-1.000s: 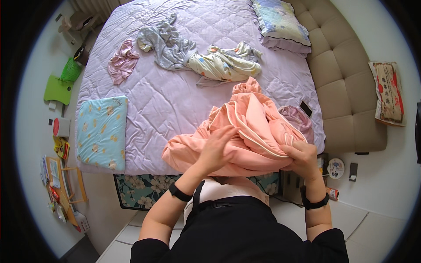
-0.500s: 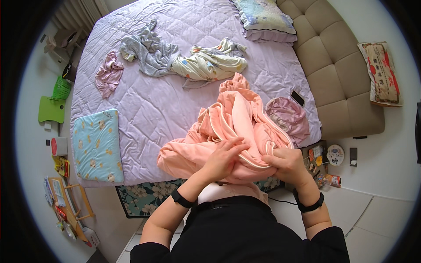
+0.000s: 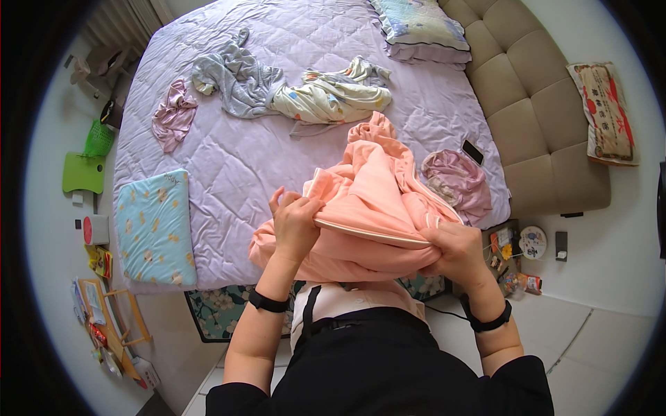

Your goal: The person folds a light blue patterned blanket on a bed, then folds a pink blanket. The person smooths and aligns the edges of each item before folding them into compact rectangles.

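Observation:
A bunched peach cloth cover with white piped edges [image 3: 374, 180] lies over the near side of the bed and up against my body. My left hand [image 3: 296, 225] pinches one end of a piped edge. The other end is gripped by my right hand [image 3: 458, 253], so the edge runs fairly straight between them. Folds hide what else is in the bundle. Just beyond my right hand rests a crumpled pink cloth [image 3: 458, 182], with a dark phone [image 3: 473, 152] beside it.
The bed [image 3: 222, 166] has a lilac quilted cover. Grey and patterned clothes [image 3: 277, 90], a small pink garment [image 3: 173, 116], a light-blue pillow [image 3: 156, 229] and stacked pillows [image 3: 420, 31] lie on it. A tan headboard [image 3: 534, 104] stands right; a floral mat [image 3: 229, 312] lies below.
My left hand has moved left and taken hold of the piped edge, which is now stretched between both hands. My right hand keeps its grip in about the same place.

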The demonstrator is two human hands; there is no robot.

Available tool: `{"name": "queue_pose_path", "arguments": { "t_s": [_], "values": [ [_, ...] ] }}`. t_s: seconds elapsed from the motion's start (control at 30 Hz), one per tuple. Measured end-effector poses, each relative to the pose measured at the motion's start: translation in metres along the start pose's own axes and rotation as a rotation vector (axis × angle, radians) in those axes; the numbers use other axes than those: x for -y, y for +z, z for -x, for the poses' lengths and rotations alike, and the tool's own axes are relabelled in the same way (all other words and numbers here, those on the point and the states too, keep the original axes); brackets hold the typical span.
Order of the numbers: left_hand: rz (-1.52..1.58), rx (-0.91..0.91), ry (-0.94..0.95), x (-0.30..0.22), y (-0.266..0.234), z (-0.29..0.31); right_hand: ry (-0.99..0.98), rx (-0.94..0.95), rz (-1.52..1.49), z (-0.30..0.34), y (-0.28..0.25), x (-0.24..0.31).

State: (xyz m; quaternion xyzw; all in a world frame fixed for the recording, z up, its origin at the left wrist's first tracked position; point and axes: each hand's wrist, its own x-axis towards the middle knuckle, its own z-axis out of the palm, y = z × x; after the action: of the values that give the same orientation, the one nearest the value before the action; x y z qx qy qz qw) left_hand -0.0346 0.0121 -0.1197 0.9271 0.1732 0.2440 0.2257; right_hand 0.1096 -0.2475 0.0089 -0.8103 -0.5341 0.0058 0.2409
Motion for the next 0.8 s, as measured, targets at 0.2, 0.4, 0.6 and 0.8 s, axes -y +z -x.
{"name": "queue_pose_path", "arguments": {
  "t_s": [0.2,0.4,0.6,0.8],
  "values": [
    [-0.087,-0.010,-0.145,0.049,0.004,0.032,0.067,-0.091,-0.114,-0.009,-0.038,0.013],
    [-0.147,0.054,-0.332,0.105,0.017,0.072,0.121,-0.261,-0.160,0.000,-0.077,0.005],
    [-0.056,-0.025,-0.345,0.122,0.022,0.085,0.047,-0.501,-0.309,-0.007,-0.114,0.005],
    [0.080,0.102,-0.546,0.130,0.053,0.115,0.174,-0.716,-0.279,-0.015,-0.129,-0.003]
  ]
}}
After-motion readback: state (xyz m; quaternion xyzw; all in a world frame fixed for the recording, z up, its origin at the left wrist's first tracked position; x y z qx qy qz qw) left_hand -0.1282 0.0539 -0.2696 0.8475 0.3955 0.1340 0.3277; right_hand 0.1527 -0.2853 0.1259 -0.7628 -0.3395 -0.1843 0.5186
